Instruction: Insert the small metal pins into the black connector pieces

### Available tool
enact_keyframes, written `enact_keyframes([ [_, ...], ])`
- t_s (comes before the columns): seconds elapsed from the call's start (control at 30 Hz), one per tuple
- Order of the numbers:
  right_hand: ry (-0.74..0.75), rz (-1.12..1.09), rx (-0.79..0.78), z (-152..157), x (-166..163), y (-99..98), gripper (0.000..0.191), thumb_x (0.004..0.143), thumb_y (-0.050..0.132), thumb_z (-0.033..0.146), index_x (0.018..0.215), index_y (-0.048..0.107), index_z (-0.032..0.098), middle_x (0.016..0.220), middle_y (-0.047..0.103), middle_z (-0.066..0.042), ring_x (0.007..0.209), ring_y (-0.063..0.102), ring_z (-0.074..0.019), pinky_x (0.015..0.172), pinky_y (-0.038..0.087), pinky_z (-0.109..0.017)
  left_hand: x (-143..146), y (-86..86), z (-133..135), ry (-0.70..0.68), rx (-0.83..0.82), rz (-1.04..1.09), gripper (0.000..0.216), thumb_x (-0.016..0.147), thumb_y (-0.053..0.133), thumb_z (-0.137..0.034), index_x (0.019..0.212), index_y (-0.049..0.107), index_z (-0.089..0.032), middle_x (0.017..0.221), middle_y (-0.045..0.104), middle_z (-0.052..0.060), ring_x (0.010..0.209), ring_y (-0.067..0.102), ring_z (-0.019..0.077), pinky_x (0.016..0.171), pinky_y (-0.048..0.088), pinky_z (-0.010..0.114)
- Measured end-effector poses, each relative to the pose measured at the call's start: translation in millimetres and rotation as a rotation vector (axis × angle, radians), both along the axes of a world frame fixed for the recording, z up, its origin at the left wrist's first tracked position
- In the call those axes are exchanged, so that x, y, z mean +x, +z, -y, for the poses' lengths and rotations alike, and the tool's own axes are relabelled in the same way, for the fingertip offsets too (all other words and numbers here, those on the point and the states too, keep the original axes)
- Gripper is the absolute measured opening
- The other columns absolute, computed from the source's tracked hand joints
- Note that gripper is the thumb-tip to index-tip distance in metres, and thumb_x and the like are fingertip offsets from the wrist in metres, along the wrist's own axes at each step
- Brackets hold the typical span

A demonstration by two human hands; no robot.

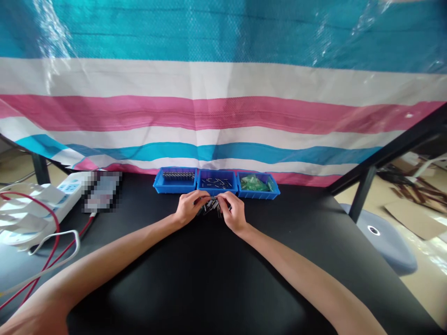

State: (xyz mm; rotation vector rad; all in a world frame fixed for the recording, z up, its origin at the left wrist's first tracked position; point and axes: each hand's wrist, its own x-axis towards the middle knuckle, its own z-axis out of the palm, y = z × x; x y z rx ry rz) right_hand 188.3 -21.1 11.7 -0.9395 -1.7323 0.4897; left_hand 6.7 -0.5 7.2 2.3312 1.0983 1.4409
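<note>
Nearest, the black table (181,288) spreads between the forearms (129,246), leaving elbow room. Left hand (190,205) and right hand (233,210) meet mid-table, each grip pinching the same small part (213,198), apparently for two-ended control; exact shape too small to tell. Loose metal pieces (210,205) sit just below the fingertips, probably for short reach. Left, power strip (68,187) and cables (56,223) limit sideways movement; on the right, table runs open to its slanting edge, stool (387,246) beyond. Just past the hands, three blue bins side by side, likely sorted by type: left bin (174,187) with rowed cylinders, middle bin (217,190) with pins, right bin (258,192) with green bits. Striped sheet (223,111) closes off the back.
</note>
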Motion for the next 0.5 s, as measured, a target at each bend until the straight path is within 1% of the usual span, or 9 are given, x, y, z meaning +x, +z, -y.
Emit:
enact_keyframes([
  [0.13, 0.024, 0.048, 0.016, -1.8, -0.8, -1.8, 0.018, 0.094, 0.048, 0.026, 0.086, 0.063, 0.019, 0.076, 0.060, -0.004, 0.068, 0.058, -0.0153, 0.066, 0.047, -0.027, -0.9, 1.2, 1.4, 0.016, 0.019, 0.028, 0.012, 0.088, 0.060, -0.028, 0.091, 0.066, -0.017, 0.078, 0.067, 0.002, 0.057, 0.054, 0.0083, 0.060, 0.046, 0.020],
  [0.27, 0.015, 0.072, 0.018, -1.5, -0.9, -4.1, 0.017, 0.092, 0.051, 0.026, 0.085, 0.065, 0.019, 0.073, 0.060, -0.003, 0.064, 0.056, -0.0148, 0.062, 0.046, -0.026, -1.5, 3.1, 2.5, 0.019, 0.013, 0.066, 0.016, 0.088, 0.058, -0.030, 0.096, 0.065, -0.017, 0.080, 0.065, 0.002, 0.055, 0.050, 0.0076, 0.059, 0.046, 0.020],
  [0.4, -0.006, 0.036, 0.041, 0.6, -0.5, -3.3, 0.015, 0.091, 0.052, 0.024, 0.083, 0.065, 0.019, 0.072, 0.060, -0.003, 0.065, 0.057, -0.0149, 0.062, 0.047, -0.027, -1.0, 4.7, 2.8, 0.054, -0.005, 0.103, 0.016, 0.089, 0.057, -0.029, 0.095, 0.064, -0.017, 0.081, 0.065, 0.003, 0.056, 0.050, 0.0076, 0.059, 0.045, 0.020],
  [0.5, -0.012, 0.024, 0.039, 1.5, -0.2, -1.8, 0.016, 0.091, 0.051, 0.025, 0.083, 0.064, 0.019, 0.071, 0.059, -0.003, 0.062, 0.055, -0.0141, 0.060, 0.046, -0.026, -0.8, 4.9, 2.8, 0.053, -0.013, 0.108, 0.014, 0.089, 0.057, -0.028, 0.091, 0.064, -0.016, 0.081, 0.065, 0.003, 0.057, 0.051, 0.0082, 0.059, 0.045, 0.020],
])
